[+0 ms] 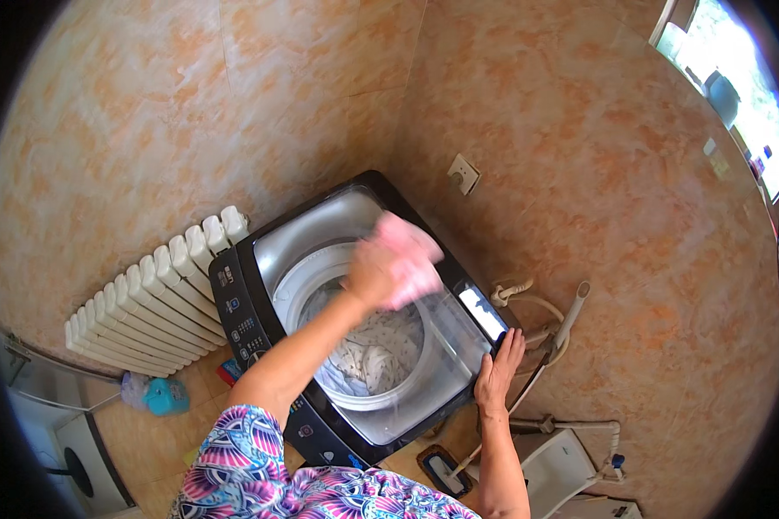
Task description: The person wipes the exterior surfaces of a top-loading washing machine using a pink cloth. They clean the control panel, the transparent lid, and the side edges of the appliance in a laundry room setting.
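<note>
A black top-loading washing machine (363, 447) stands in the corner, its control panel along the side nearer me. Pale laundry (380, 353) lies in its drum, seen through what looks like a clear lid (454, 337). My left hand (370, 272) is closed on a pink cloth (412, 259) over the upper part of the lid; both are blurred. The blur hides whether the cloth touches the surface. On the machine's right rim lies my right hand (498, 373), flat, with its fingers extended and nothing held.
A white radiator (149, 305) lines the wall at left. Near it on the floor is a turquoise container (167, 396). A wall socket (463, 175), a pipe (571, 311), a brush-like cleaning tool (445, 470) and a white basin (558, 467) are at right.
</note>
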The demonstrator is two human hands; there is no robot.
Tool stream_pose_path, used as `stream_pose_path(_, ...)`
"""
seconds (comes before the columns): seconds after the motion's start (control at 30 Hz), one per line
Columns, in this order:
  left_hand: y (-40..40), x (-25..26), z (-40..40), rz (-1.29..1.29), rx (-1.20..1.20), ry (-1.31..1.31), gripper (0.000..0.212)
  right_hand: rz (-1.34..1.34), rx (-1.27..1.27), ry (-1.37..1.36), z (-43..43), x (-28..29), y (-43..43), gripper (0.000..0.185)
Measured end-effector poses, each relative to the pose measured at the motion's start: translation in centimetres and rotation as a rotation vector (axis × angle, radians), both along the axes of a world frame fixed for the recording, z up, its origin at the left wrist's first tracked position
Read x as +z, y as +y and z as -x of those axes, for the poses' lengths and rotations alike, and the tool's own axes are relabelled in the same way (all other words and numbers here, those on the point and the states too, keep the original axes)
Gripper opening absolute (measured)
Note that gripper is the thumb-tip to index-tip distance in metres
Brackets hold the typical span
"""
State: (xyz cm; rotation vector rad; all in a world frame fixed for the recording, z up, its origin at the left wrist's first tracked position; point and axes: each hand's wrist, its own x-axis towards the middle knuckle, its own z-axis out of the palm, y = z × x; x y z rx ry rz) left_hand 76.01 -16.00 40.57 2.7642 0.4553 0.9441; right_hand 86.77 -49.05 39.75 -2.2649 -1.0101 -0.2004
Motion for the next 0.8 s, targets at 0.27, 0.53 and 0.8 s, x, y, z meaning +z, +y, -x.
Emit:
stream_pose_path(0.27, 1.1, 2.2, -0.7, -0.167, -0.175, 0.008, 0.025, 0.024, -0.013, -0.002, 0.0, 0.2, -0.5, 0.069)
stream_pose_path(0.53, 12.5, 2.1, -5.9, 0.149, 0.481, 0.141, 0.040, -0.007, -0.037, 0.043, 0.5, 1.0, 0.1, 0.069)
stream_pose_path(0.8, -6.8, 3.4, -6.3, -0.124, -0.374, 0.091, 0.030, -0.096, -0.007, 0.068, 0.0, 0.0, -0.6, 0.074)
